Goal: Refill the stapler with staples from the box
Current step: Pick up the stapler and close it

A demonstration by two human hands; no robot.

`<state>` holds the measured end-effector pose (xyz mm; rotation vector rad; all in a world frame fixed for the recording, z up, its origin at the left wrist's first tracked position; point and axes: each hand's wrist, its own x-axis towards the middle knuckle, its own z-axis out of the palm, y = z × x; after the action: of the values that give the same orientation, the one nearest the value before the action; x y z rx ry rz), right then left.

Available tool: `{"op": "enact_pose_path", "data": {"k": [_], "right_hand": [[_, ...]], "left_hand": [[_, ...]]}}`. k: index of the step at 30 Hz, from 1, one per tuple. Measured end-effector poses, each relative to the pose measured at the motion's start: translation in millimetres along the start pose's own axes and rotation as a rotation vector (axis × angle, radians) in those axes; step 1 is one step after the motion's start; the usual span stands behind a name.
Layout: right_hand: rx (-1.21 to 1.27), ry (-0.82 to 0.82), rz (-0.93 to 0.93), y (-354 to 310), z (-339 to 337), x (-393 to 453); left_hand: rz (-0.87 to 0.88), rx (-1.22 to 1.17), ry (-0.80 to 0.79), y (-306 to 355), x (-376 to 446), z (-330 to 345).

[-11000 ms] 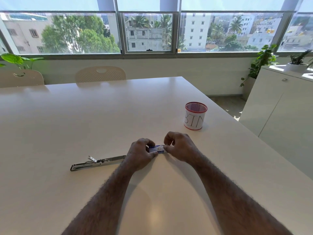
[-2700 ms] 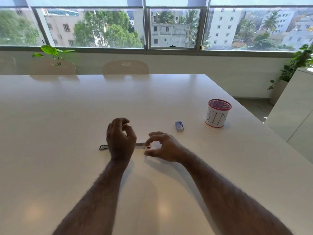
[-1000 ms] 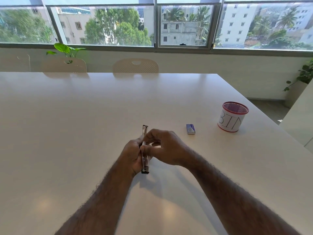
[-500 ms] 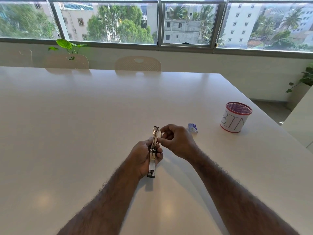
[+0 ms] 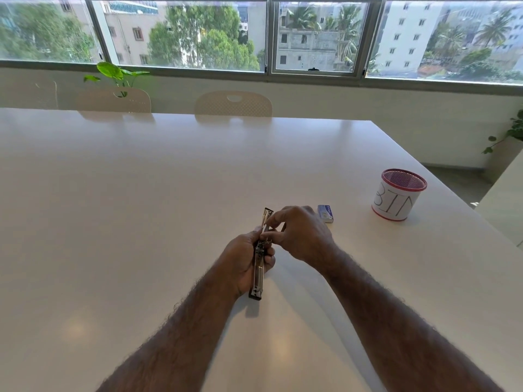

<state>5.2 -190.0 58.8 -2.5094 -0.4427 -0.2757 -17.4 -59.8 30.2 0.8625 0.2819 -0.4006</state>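
The stapler [image 5: 259, 274] is a long, thin metal bar, opened out flat, and points away from me just above the white table [image 5: 141, 207]. My left hand [image 5: 245, 263] grips it around the middle from the left side. My right hand [image 5: 300, 233] rests its pinched fingertips on the stapler's upper channel; whether staples are between them is too small to tell. The small blue and white staple box [image 5: 326, 213] lies on the table just right of my right hand, untouched.
A white mesh pot with a red rim, marked BIN [image 5: 397, 195], stands to the right near the table's right edge. Two beige chairs [image 5: 233, 104] are tucked in at the far side, below the windows.
The stapler, lying flat earlier, is now lifted in my left hand pointing away from me. In the last half second my right fingertips have lowered onto its channel.
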Motion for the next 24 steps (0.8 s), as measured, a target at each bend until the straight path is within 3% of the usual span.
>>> {"op": "enact_pose_path", "data": {"k": [11, 24], "right_hand": [[-0.212, -0.027, -0.002, -11.7, -10.0, 3.1], [-0.249, -0.054, 0.068, -19.6, -9.5, -0.4]], "left_hand": [[-0.005, 0.104, 0.028, -1.4, 1.5, 0.5], [-0.017, 0.093, 0.061, -1.9, -0.2, -1.0]]}}
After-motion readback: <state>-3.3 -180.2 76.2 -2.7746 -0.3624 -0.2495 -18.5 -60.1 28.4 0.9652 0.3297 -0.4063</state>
